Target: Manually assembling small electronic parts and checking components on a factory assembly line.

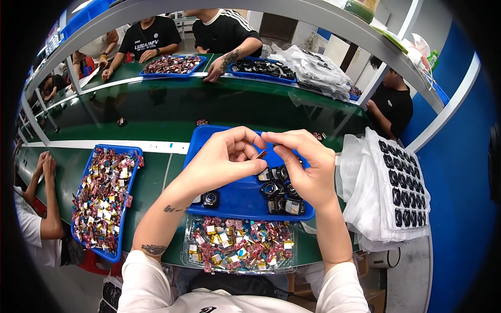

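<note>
Both hands meet above a blue tray (229, 201). My left hand (229, 156) is closed, with a small reddish circuit board (262, 155) pinched between thumb and fingertip. Close beside it, my right hand (308, 161) has thumb and forefinger pressed together; a small dark bit shows at the tips, too little to name. Below the right hand, several black round-faced housings (270, 189) lie bunched in the tray. Another black housing (210, 199) sits at the tray's near left, under my left forearm. Nearest my body, a clear tray (189, 255) holds a heap of red circuit boards with white-and-yellow cells.
On the left stands a blue tray (121, 245) heaped with similar boards. Foam sheets (383, 208) bearing rows of black parts are stacked at right. Beyond runs a green conveyor belt (172, 117) with scattered pieces; co-workers sit across it. A grey metal frame (156, 13) arches overhead.
</note>
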A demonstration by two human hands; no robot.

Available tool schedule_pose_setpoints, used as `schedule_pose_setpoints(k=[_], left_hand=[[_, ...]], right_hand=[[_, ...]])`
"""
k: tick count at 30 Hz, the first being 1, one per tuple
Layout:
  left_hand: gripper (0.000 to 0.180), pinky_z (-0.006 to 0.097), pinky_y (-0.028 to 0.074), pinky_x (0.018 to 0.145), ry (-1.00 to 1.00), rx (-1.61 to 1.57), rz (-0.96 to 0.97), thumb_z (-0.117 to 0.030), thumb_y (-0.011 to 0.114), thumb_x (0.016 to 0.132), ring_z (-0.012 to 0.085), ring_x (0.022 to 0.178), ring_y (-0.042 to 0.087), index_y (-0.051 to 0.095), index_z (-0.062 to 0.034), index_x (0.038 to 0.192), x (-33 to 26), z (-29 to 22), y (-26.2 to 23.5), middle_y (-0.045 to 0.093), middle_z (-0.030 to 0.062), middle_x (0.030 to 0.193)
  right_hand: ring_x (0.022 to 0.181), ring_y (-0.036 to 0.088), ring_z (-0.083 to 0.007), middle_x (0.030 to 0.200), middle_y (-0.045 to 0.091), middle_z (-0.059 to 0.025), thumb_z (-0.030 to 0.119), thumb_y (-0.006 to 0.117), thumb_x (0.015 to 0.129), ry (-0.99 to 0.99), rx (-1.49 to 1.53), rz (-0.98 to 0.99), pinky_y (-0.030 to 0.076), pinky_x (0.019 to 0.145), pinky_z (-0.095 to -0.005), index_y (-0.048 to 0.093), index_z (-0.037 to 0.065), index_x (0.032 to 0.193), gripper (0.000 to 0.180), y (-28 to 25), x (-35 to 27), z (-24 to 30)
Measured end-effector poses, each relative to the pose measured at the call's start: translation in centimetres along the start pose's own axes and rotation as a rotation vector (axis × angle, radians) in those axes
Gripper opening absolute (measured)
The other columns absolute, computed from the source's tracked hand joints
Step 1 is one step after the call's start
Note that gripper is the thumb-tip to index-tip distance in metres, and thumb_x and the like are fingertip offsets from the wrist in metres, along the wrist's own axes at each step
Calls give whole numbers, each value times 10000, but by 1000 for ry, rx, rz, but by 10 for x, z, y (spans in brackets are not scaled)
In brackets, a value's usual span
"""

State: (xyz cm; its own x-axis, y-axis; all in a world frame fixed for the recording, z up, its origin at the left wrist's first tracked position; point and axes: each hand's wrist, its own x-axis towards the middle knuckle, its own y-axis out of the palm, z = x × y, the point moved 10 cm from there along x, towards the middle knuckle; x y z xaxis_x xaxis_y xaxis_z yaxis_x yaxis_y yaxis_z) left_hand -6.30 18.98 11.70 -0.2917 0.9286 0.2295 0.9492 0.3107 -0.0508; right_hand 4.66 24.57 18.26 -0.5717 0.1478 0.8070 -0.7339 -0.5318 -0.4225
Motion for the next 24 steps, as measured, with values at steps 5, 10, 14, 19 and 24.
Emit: schedule_pose_setpoints(k=[5, 10, 14, 19, 24], left_hand=[[128, 193, 453, 626, 65, -51, -67, -115, 684, 863, 42, 709, 550, 662, -1, 916, 2, -3, 5, 620, -5, 812], [126, 200, 453, 626, 222, 80, -97, -100, 679, 862, 58, 718, 558, 650, 22, 881, -2, -14, 2, 595, 20, 852], [136, 210, 471, 650, 254, 186, -122, -107, 682, 861, 74, 738, 583, 661, 24, 894, -5, -21, -1, 622, 31, 856], [175, 217, 494, 671, 127, 34, -92, -131, 687, 861, 78, 749, 611, 680, 26, 938, -3, -10, 3, 670, 48, 837], [154, 225, 502, 669, 129, 63, -61, -131, 681, 865, 80, 748, 615, 681, 14, 917, -1, -6, 4, 668, 48, 826]], right_hand=[[864, 666, -176, 967, 695, -115, -12, 640, 837, 159, 284, -65, 527, 760, -282, 677, 2, 1024, 191, 0, -6, -21], [822, 632, -118, 915, 670, -88, 47, 672, 854, 458, 512, -28, 505, 728, -242, 649, -38, 974, 149, 6, -16, -42], [727, 566, -74, 830, 638, -39, 51, 689, 837, 603, 788, 18, 446, 657, -208, 655, -13, 857, 75, 13, -25, -55], [732, 554, -88, 795, 620, -41, 55, 693, 835, 516, 806, 50, 429, 646, -212, 658, -9, 801, 80, 15, -24, -46], [721, 549, -82, 791, 619, -35, 98, 698, 842, 565, 806, 60, 428, 646, -215, 653, -2, 810, 114, 19, -26, -49]])
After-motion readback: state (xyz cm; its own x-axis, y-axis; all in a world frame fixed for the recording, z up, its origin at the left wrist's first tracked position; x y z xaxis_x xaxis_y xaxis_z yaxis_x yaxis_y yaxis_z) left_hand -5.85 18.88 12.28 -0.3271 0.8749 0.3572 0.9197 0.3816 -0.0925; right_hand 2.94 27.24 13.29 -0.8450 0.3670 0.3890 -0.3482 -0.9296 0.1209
